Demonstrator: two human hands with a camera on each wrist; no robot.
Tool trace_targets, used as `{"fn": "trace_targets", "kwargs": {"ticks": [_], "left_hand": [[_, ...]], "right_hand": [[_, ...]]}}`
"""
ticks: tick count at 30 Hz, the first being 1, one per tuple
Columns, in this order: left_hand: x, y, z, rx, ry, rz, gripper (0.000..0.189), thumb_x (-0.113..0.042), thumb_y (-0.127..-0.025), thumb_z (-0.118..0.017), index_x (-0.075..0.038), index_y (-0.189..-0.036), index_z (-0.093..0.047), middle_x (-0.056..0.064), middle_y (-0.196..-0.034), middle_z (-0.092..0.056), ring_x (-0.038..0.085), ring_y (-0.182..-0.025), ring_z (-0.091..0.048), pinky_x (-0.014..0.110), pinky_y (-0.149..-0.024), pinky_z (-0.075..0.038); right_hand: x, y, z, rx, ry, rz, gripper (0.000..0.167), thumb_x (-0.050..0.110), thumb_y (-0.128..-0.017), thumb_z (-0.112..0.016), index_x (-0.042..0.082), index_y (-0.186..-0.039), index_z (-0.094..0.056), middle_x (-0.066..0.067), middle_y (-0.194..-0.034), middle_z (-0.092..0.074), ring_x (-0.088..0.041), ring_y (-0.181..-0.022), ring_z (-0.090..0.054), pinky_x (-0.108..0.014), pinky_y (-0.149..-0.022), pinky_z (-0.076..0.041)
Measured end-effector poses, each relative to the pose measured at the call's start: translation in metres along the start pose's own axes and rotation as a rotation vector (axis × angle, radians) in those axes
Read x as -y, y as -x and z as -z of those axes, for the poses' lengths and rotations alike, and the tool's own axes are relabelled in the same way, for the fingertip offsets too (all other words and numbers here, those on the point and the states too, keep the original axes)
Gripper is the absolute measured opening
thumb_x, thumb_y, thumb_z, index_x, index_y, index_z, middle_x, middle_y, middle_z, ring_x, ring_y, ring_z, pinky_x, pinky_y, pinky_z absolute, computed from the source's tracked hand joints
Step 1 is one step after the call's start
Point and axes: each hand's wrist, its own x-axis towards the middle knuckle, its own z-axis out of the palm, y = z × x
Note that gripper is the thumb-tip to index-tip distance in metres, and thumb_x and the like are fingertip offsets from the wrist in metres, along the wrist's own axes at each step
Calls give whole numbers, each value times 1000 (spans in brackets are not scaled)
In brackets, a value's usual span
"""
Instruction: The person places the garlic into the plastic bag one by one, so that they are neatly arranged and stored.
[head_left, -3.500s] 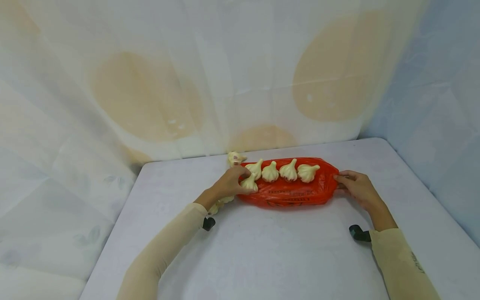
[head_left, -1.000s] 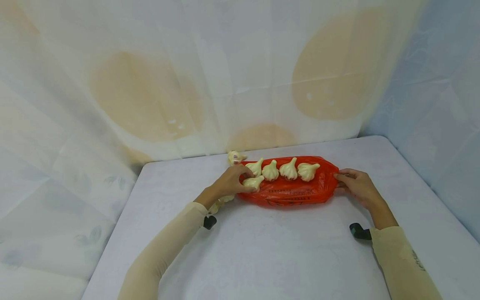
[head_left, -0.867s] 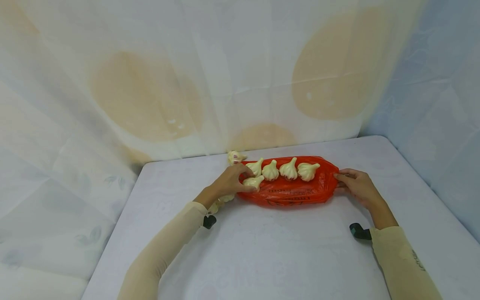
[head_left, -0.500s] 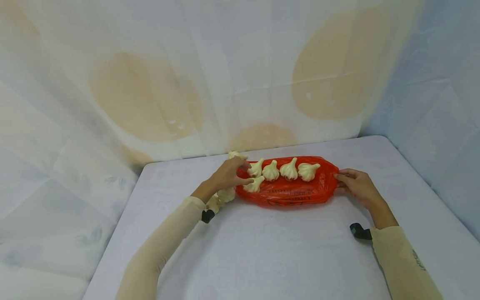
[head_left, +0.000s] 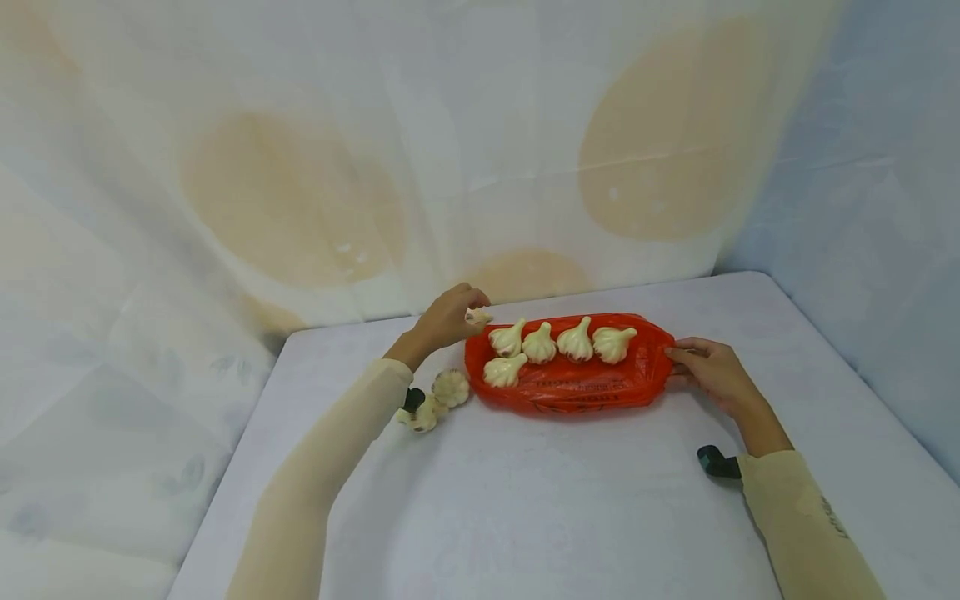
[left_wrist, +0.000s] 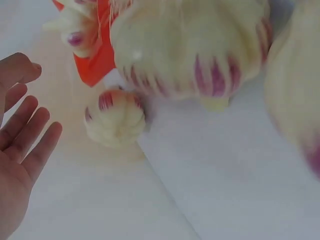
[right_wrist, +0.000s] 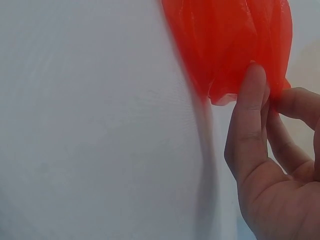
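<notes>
In the head view a red plastic bag (head_left: 585, 383) with dark print lies flat on the table. Four-in-a-row aside, several white garlic bulbs (head_left: 576, 340) rest on it, one garlic bulb (head_left: 503, 370) lying at its front left. My left hand (head_left: 444, 318) hovers at the back left, partly over another garlic bulb (head_left: 478, 317). In the left wrist view its fingers (left_wrist: 42, 152) are spread and apart from the nearest bulb (left_wrist: 115, 117). My right hand (head_left: 712, 371) pinches the bag's right end between thumb and fingers, as the right wrist view shows on the red plastic (right_wrist: 225, 50).
Two loose garlic bulbs, a rear one (head_left: 451, 388) and a front one (head_left: 422, 414), lie left of the bag. The white table (head_left: 540, 500) meets a patterned cloth backdrop (head_left: 480, 167) behind. Dark wrist mounts (head_left: 717, 462) stick out from the sleeves.
My left hand has let go of the garlic bulb at the bag's front left and moved back and left to the rear bulb. The right hand keeps its hold.
</notes>
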Motion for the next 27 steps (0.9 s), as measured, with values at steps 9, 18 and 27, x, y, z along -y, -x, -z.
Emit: {"fn": "trace_targets", "kwargs": {"ticks": [9,18,27], "left_hand": [[10,-24,5,164,-140,84,39,-25,-88,-72,-9,-122,-63,11,-120,-56,25,-105,-54,34,-92,-48],[15,-33,14,345,-259,188,49,-19,-81,-79,-9,-126,-62,10,-127,-52,25,-112,-49,39,-96,-46],[24,-26,7,370,-255,244,49,-19,-82,-78,-8,-127,-62,9,-120,-53,24,-104,-51,39,-90,-49]], "right_hand": [[1,0,-3,-16,10,-3,63,41,-96,-59,-5,-138,-45,-19,-125,-54,-9,-85,-64,-28,-80,-55],[7,-1,-10,-13,12,13,59,38,-98,-58,-6,-136,-46,-23,-128,-52,-10,-83,-65,-26,-78,-55],[6,-3,-20,-3,0,29,54,33,-98,-59,-7,-133,-49,-17,-117,-59,-13,-82,-66,-28,-79,-56]]}}
